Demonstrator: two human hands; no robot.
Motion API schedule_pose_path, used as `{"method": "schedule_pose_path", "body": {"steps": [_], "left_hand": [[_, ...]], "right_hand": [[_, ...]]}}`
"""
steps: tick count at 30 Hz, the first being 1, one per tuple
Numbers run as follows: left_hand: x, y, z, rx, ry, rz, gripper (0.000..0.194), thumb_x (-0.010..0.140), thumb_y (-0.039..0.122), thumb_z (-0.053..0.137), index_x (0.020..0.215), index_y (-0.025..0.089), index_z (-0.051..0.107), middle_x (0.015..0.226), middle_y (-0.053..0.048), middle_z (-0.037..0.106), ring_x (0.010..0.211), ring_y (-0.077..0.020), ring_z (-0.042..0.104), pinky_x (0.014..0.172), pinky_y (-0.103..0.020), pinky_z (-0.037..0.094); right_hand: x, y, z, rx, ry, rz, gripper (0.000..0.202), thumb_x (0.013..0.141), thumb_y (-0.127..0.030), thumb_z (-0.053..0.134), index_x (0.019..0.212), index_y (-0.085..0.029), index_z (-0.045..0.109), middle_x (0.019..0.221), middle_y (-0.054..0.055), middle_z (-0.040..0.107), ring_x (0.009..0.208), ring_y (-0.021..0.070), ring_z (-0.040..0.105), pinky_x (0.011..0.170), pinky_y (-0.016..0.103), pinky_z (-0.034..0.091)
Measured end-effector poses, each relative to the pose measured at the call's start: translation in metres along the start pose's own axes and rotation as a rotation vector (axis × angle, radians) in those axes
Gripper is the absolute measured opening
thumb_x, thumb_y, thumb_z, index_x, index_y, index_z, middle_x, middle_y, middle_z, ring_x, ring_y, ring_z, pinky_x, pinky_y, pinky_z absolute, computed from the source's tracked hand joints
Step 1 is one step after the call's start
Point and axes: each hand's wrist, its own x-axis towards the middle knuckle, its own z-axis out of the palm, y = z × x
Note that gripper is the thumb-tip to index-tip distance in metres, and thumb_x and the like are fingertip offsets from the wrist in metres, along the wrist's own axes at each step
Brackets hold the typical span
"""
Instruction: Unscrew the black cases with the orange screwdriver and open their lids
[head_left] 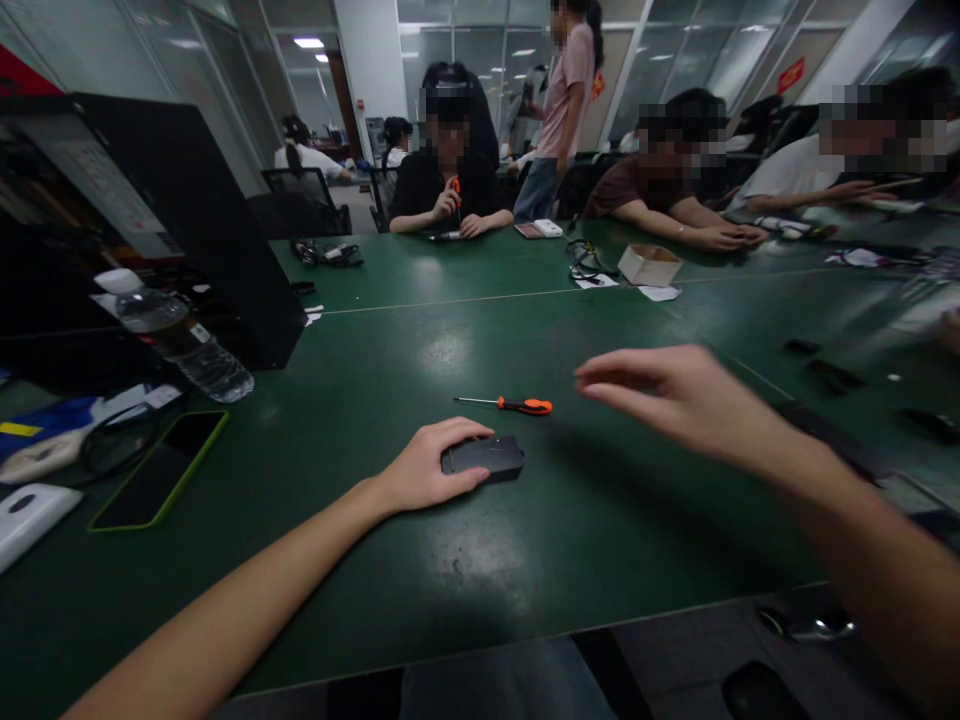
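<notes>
My left hand (426,468) is wrapped round a small dark grey rectangular device (501,458) that lies on the green table (360,580). Its thumb runs along the near side and the fingers along the far side, covering the left end. Just beyond the device rests a screwdriver (525,406) with an orange and black handle, its shaft pointing left. To the right, my right hand (660,390) hovers above the table with thumb and fingertips brought together in a pinch. Whether anything small is between them cannot be made out.
On the left are a phone (161,470) with a green edge, a tilted water bottle (176,335) and a large black case (187,220). Cables (589,262) and an open carton (649,265) lie farther back. Across the table, a person (450,170) holds an orange-handled screwdriver.
</notes>
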Motion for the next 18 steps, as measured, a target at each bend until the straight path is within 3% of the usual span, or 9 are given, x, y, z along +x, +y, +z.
{"method": "schedule_pose_path", "body": {"steps": [3, 5, 7, 10, 14, 18], "left_hand": [[0.001, 0.006, 0.006, 0.034, 0.019, -0.052, 0.038, 0.085, 0.028, 0.07, 0.122, 0.019, 0.068, 0.122, -0.009, 0.072, 0.112, -0.0254, 0.068, 0.101, -0.04, 0.052], [0.0, 0.014, 0.013, 0.088, 0.066, -0.143, 0.037, 0.082, 0.022, 0.069, 0.119, 0.02, 0.07, 0.119, -0.008, 0.073, 0.108, -0.0262, 0.069, 0.099, -0.042, 0.053], [-0.002, 0.02, 0.019, 0.117, 0.108, -0.195, 0.037, 0.082, 0.023, 0.069, 0.119, 0.02, 0.07, 0.119, -0.007, 0.073, 0.107, -0.0263, 0.069, 0.098, -0.042, 0.053], [-0.002, 0.024, 0.025, 0.129, 0.146, -0.199, 0.038, 0.084, 0.034, 0.073, 0.12, 0.021, 0.071, 0.118, -0.008, 0.073, 0.106, -0.0265, 0.069, 0.097, -0.042, 0.054], [0.006, 0.015, 0.029, 0.11, 0.192, -0.173, 0.036, 0.086, 0.036, 0.073, 0.118, 0.021, 0.072, 0.116, -0.007, 0.074, 0.103, -0.0241, 0.07, 0.094, -0.038, 0.055], [0.022, 0.007, 0.03, 0.114, 0.201, -0.167, 0.035, 0.085, 0.035, 0.074, 0.117, 0.02, 0.073, 0.113, -0.007, 0.075, 0.1, -0.0235, 0.071, 0.092, -0.037, 0.055]], "right_hand": [[0.013, 0.007, 0.046, -0.083, -0.222, 0.003, 0.055, 0.095, -0.047, 0.061, 0.141, -0.018, 0.056, 0.139, 0.015, 0.06, 0.123, 0.0296, 0.06, 0.104, 0.047, 0.051], [0.021, 0.011, 0.072, -0.108, -0.304, 0.005, 0.048, 0.098, -0.041, 0.056, 0.138, -0.015, 0.058, 0.132, 0.017, 0.062, 0.119, 0.0284, 0.061, 0.102, 0.045, 0.051], [0.029, 0.011, 0.082, -0.093, -0.342, -0.021, 0.036, 0.1, -0.035, 0.052, 0.127, -0.015, 0.065, 0.117, 0.015, 0.066, 0.107, 0.0253, 0.064, 0.095, 0.041, 0.053], [0.046, -0.001, 0.06, 0.016, -0.275, -0.077, 0.024, 0.096, -0.033, 0.059, 0.108, -0.016, 0.071, 0.103, 0.01, 0.069, 0.093, 0.0204, 0.065, 0.084, 0.034, 0.052], [0.076, -0.035, 0.001, 0.168, -0.042, -0.117, 0.025, 0.089, -0.042, 0.069, 0.095, -0.018, 0.071, 0.092, 0.004, 0.07, 0.08, 0.0167, 0.063, 0.072, 0.029, 0.049], [0.094, -0.066, -0.036, 0.063, -0.116, -0.237, 0.024, 0.088, -0.041, 0.071, 0.091, -0.018, 0.071, 0.083, 0.003, 0.069, 0.072, 0.016, 0.06, 0.066, 0.029, 0.042]]}}
